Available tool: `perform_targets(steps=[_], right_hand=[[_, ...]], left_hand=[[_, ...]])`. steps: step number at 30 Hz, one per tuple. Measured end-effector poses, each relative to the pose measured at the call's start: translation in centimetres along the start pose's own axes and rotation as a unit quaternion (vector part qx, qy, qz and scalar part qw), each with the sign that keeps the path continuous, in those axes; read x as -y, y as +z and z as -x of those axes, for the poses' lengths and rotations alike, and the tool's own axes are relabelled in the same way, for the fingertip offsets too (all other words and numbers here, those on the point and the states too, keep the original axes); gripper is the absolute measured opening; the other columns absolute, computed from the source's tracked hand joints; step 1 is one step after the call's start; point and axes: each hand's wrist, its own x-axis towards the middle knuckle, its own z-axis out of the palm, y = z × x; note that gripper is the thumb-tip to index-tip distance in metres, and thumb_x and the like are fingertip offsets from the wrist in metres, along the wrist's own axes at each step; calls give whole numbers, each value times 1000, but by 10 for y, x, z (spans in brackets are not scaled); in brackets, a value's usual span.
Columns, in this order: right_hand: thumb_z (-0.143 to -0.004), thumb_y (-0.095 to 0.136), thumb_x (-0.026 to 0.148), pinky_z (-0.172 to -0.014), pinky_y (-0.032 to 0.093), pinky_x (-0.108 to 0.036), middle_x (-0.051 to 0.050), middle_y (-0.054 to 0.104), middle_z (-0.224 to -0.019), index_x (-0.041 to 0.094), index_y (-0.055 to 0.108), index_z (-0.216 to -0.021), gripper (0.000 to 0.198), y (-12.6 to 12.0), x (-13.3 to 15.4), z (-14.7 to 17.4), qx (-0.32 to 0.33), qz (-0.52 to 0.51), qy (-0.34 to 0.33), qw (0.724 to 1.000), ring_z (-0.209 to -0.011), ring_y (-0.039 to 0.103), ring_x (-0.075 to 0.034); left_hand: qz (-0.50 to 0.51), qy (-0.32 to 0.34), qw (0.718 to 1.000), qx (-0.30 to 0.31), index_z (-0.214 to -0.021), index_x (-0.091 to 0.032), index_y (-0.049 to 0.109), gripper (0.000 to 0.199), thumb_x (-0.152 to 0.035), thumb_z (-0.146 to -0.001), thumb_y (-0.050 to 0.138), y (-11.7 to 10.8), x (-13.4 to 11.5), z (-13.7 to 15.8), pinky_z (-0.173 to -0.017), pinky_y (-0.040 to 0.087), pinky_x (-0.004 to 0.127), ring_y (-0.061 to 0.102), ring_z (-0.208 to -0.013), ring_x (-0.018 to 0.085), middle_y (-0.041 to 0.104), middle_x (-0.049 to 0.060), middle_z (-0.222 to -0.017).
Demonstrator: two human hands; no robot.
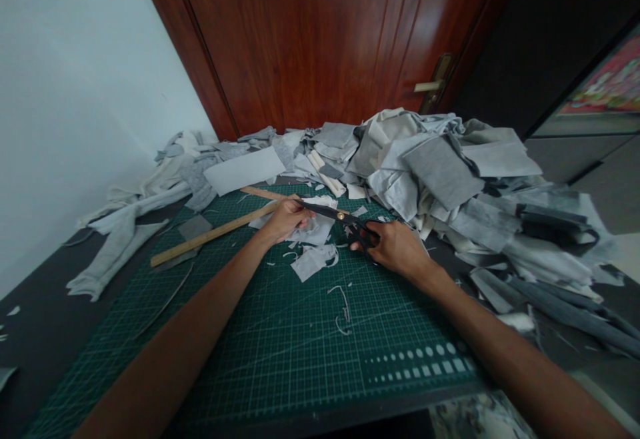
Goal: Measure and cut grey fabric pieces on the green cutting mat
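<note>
Black-handled scissors (pixel 341 215) are held in my right hand (pixel 395 247), whose fingers wrap round the handle loops. Their long dark blades point left, and the tips reach my left hand (pixel 289 220). That left hand is closed in a pinch on a piece of pale cloth (pixel 320 229) just below the blades. What exactly lies between the fingertips is partly hidden. Nearer to me, a small light-grey cloth scrap (pixel 310 264) rests on the green cutting mat (pixel 280 345). Thin trimmed threads (pixel 345 309) curl on the mat below it.
A wooden ruler (pixel 210 233) lies slanted left of my left hand. A large heap of grey and white cloth (pixel 440 172) runs along the back and right side. A white rectangular sheet (pixel 245 171) lies at the back left. Beyond stands a brown wooden door (pixel 320 39).
</note>
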Motion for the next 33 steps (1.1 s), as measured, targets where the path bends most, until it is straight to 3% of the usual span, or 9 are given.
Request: perform_targets(steps=[17,24,28,33], right_hand=[[-92,61,53,-55,27,-29,-5,70,-72,21,69,-88,34,0,2,0,3,21,17,1000,-63,62,-19],[-91,62,55,-54,25,-30,-3,66,-67,21,64,-79,36,1,1,-1,-22,-6,29,999,-58,58,-17],[-90,63,47,-55,27,-29,-3,64,-64,20,63,-76,30,1,0,-2,-37,-32,41,998,-57,56,-17],[-89,58,32,-54,30,-28,-4,65,-63,18,65,-76,20,4,-7,-5,-54,-97,38,993,-53,54,-16]], left_hand=[[20,-6,1000,16,-72,-12,62,42,-32,-55,94,2,-1,-1,-38,29,17,43,-43,3,55,-4,-58],[25,8,999,43,-82,-13,63,37,-33,-65,90,2,-3,0,-39,32,17,44,-45,3,60,-3,-68],[15,3,998,59,-105,-15,67,47,-32,-67,89,1,-3,-1,-39,31,17,44,-45,3,61,-3,-71],[-5,-3,997,78,-111,-17,68,46,-34,-72,86,2,-7,1,-40,30,17,41,-45,3,58,-4,-72]])
